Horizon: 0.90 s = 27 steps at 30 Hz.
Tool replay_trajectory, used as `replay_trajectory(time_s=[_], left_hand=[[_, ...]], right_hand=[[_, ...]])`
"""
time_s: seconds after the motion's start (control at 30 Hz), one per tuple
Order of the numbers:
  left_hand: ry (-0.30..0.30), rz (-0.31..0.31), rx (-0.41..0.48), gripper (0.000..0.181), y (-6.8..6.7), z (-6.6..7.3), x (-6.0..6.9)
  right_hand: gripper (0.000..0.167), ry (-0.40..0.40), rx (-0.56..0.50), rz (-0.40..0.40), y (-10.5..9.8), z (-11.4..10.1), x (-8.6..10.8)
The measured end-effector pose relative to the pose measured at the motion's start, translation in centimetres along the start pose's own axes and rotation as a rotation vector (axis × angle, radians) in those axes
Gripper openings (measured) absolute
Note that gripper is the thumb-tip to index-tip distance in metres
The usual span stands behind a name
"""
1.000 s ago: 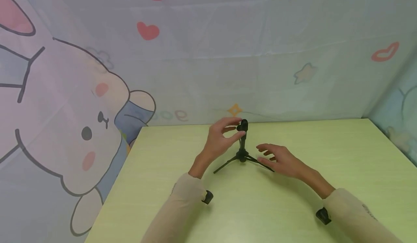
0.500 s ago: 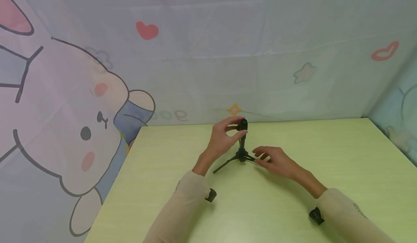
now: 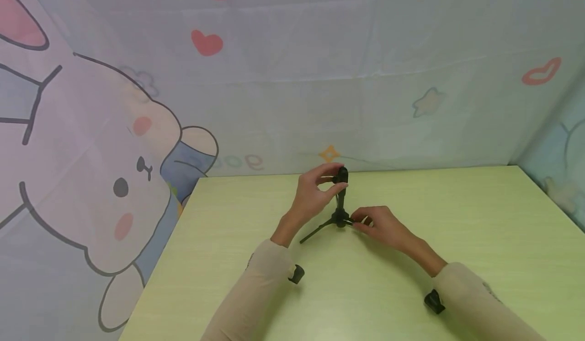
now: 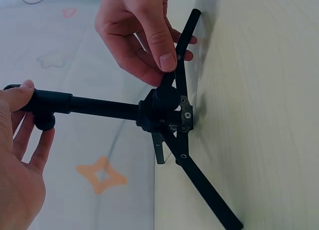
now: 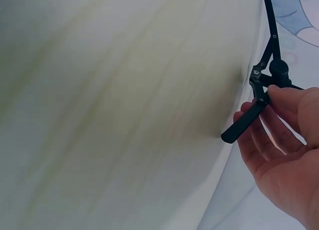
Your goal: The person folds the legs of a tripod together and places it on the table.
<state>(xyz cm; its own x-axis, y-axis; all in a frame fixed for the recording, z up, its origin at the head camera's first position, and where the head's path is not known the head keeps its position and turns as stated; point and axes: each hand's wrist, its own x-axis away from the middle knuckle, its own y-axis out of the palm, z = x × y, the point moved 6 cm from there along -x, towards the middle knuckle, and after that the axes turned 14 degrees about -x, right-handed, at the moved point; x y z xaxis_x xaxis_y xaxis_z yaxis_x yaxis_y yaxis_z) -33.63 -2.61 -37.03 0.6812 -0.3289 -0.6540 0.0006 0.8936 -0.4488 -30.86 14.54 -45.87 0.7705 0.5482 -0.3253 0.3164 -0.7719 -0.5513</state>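
Note:
A small black tripod [image 3: 340,214] stands upright on the table with its legs spread. My left hand [image 3: 312,195] grips the top of its centre column, thumb on one side and fingers on the other; in the left wrist view a round knob [image 4: 45,121] sits beside those fingers. Lower down, my right hand [image 3: 381,224] pinches one leg near the hub. That leg [image 5: 244,122] runs between thumb and fingers in the right wrist view, its far end sticking out past them. Another leg [image 4: 209,190] slants away freely in the left wrist view.
The pale yellow-green table [image 3: 219,290] ends at the back against a printed cloth [image 3: 292,102] with hearts and a cartoon rabbit. A black wrist device [image 3: 296,274] is worn on the left sleeve, and another device [image 3: 434,301] on the right.
My right hand has moved left to the tripod's leg and closed on it near the hub. My left hand has shifted slightly right and stays at the column's top.

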Motion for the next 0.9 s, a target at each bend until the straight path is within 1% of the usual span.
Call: replay_trajectory(time_s=[0.07,0.17,0.47,0.9], left_hand=[[0.004,-0.002,-0.002,0.043,0.07,-0.35,0.04],[0.012,-0.004,0.001,0.043,0.04,-0.51,0.11],[0.027,-0.014,0.002,0.042,0.03,-0.38,0.08],[0.023,-0.026,0.006,0.039,-0.24,-0.36,0.01]], right_hand=[[0.010,0.006,0.009,0.013,0.04,-0.03,-0.09],[0.008,0.021,0.033,0.034,0.08,0.05,-0.18],[0.005,0.061,0.086,0.078,0.12,0.02,-0.40],[0.003,0.088,0.123,0.090,0.29,-0.04,-0.57]])
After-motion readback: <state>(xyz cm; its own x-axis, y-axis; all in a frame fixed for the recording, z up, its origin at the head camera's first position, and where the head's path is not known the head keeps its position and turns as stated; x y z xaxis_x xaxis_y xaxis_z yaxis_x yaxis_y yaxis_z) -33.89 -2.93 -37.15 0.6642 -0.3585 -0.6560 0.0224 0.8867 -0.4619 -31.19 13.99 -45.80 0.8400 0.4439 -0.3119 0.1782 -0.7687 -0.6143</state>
